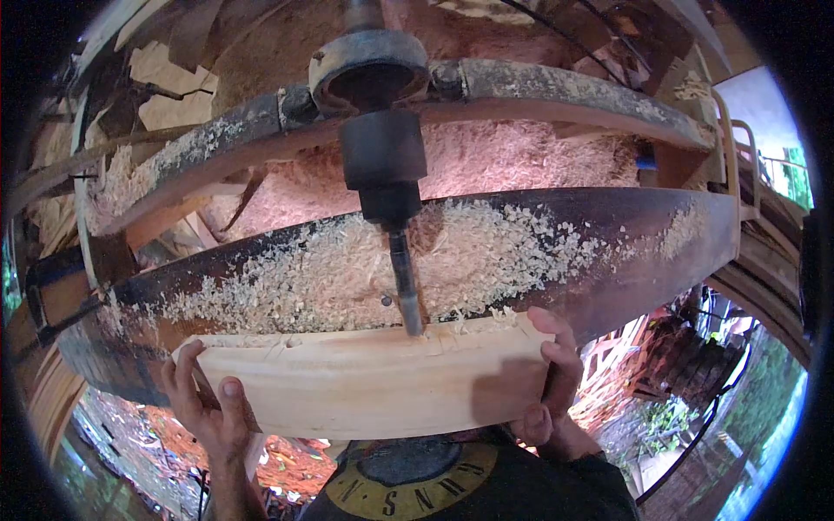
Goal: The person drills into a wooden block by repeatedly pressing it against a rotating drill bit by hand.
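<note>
A long pale wooden block (365, 386) lies across the near edge of a dark work table (599, 300). My left hand (204, 408) grips its left end, fingers over the far corner and thumb on the near face. On the opposite end my right hand (556, 382) is closed, fingers curled round the edge and thumb low. Between the hands, a drill bit (405, 282) in a black chuck (380, 156) points down to the block's far edge. Its tip meets the wood there; how deep it sits I cannot tell.
Wood shavings (486, 260) are heaped on the table behind the block. A dusty beam (565, 91) crosses behind the chuck, below a round metal collar (369, 69). Pinkish sawdust (521, 165) lies beyond the table. Stacked scrap wood (686, 356) stands low at the right.
</note>
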Motion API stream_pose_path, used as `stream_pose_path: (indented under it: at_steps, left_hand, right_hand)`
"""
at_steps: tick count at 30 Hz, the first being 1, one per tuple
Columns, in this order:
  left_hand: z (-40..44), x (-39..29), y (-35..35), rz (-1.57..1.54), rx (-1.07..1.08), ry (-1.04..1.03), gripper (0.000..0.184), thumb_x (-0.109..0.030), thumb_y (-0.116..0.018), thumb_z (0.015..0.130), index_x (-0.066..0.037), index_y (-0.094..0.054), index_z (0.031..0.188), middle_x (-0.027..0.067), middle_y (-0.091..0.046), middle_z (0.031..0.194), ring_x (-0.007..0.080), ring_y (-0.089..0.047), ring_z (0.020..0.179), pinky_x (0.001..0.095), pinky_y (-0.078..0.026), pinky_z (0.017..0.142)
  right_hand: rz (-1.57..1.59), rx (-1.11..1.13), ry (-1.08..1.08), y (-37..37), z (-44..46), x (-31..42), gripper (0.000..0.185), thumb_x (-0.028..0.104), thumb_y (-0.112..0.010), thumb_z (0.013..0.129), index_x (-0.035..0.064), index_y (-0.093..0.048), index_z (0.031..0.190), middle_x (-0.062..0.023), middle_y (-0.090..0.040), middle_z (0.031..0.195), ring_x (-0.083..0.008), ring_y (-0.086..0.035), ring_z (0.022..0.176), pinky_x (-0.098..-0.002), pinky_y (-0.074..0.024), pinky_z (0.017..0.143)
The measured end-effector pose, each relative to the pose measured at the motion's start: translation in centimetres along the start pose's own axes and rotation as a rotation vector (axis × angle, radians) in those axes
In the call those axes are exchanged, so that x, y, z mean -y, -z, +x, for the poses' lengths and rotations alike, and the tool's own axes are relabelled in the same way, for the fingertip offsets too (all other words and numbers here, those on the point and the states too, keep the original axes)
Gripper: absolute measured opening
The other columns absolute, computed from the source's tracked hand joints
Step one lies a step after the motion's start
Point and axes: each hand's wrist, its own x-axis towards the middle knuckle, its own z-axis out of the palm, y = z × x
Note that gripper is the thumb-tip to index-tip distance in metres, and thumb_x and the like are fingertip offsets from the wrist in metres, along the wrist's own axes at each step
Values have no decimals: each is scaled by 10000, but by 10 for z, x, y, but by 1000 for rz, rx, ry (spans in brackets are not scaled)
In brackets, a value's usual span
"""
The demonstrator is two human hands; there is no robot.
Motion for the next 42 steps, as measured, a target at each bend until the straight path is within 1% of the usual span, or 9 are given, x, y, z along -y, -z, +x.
stream_pose_path:
  at_steps: [11, 14, 19, 22, 25, 28, 36, 38, 42]
  left_hand:
    - [4, 1, 0, 69, -2, -55, 590, -460, -672, 949, 25, -605, 1278, 208, -565, 1195, 364, -526, 1119, 478, -431, 986]
    - [4, 0, -1, 76, -9, -58, 593, -470, -668, 948, 24, -609, 1271, 211, -572, 1179, 369, -522, 1119, 482, -424, 992]
    - [4, -3, -2, 36, -23, -25, 601, -477, -677, 935, 21, -624, 1267, 211, -576, 1172, 374, -519, 1126, 480, -413, 1013]
    - [6, -4, 0, 105, -23, -58, 582, -461, -681, 931, 16, -634, 1262, 209, -578, 1162, 368, -527, 1120, 468, -430, 992]
    - [6, -1, 0, 72, -22, -50, 545, -447, -651, 971, -9, -638, 1294, 186, -582, 1205, 350, -543, 1177, 472, -449, 1015]
    - [10, 2, 0, 97, -39, -89, 532, -403, -701, 929, -8, -640, 1281, 187, -584, 1141, 344, -566, 1075, 458, -462, 965]
    - [27, 2, -2, 128, -111, -77, 514, -399, -716, 920, -31, -650, 1273, 191, -576, 1173, 358, -588, 1086, 455, -472, 959]
    - [21, 4, 5, 148, -60, -75, 522, -403, -724, 913, -34, -650, 1274, 194, -574, 1178, 361, -589, 1094, 454, -472, 962]
    - [22, 6, 2, 108, -72, -84, 533, -406, -740, 902, -35, -648, 1273, 189, -569, 1168, 353, -588, 1092, 447, -471, 961]
  right_hand:
    - [0, 10, 11, 1, 5, -2, 663, 435, -578, 955, 8, -429, 1440, -349, -474, 1404, -456, -484, 1294, -576, -391, 1069]
    - [-72, 36, 28, 3, 7, -1, 655, 425, -565, 963, -3, -419, 1437, -359, -486, 1391, -459, -505, 1266, -580, -400, 1057]
    - [-99, 47, 16, 2, 10, 4, 613, 364, -547, 972, -13, -413, 1437, -380, -496, 1381, -467, -532, 1239, -589, -413, 1043]
    - [-114, 76, 16, 5, 13, 2, 600, 328, -547, 970, -15, -415, 1444, -384, -491, 1389, -468, -526, 1253, -584, -410, 1053]
    - [-85, 85, 24, 5, 19, 1, 594, 297, -555, 963, -15, -424, 1450, -373, -489, 1404, -458, -511, 1279, -574, -401, 1072]
    - [-77, 78, 13, 4, 25, 1, 592, 269, -569, 951, -13, -434, 1453, -359, -489, 1420, -444, -492, 1312, -567, -384, 1097]
    - [-85, 145, 67, -4, 65, -14, 577, 253, -605, 930, -15, -458, 1420, -349, -486, 1434, -441, -495, 1323, -575, -375, 1112]
    - [-66, 119, 12, -7, 51, -6, 570, 258, -608, 931, -20, -459, 1406, -349, -482, 1437, -444, -502, 1313, -580, -382, 1106]
    - [-95, 142, 42, -2, 39, 2, 598, 228, -605, 895, -22, -439, 1412, -374, -461, 1433, -443, -489, 1313, -567, -390, 1094]
